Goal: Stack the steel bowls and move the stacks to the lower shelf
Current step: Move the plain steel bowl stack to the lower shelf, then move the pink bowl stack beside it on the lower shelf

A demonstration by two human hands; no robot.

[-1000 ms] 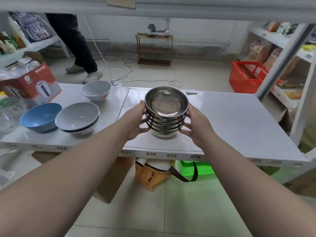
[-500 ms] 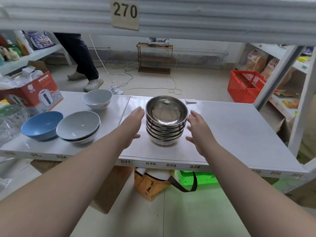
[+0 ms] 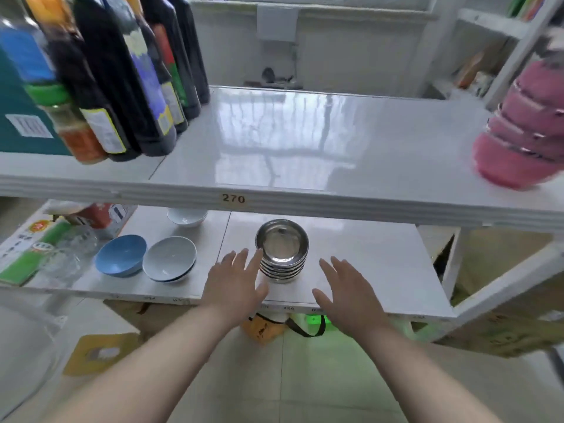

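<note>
A stack of several steel bowls (image 3: 282,251) stands upright on the white lower shelf (image 3: 366,264), near its front middle. My left hand (image 3: 235,280) hovers open just left of the stack, fingertips close to its rim, holding nothing. My right hand (image 3: 345,288) is open to the right of the stack, a clear gap between them. The upper shelf (image 3: 274,141), labelled 270, is bare in its middle.
Dark sauce bottles (image 3: 122,87) crowd the upper shelf's left; a blurred pink stack of bowls (image 3: 525,129) sits at its right. A blue bowl (image 3: 120,254), grey bowls (image 3: 169,262), a white bowl (image 3: 186,216) and boxes occupy the lower shelf's left. An orange bag (image 3: 262,328) lies underneath.
Both hands let go of the steel stack and drew back towards me. The view rose, so the upper shelf and its bottles now fill the top.
</note>
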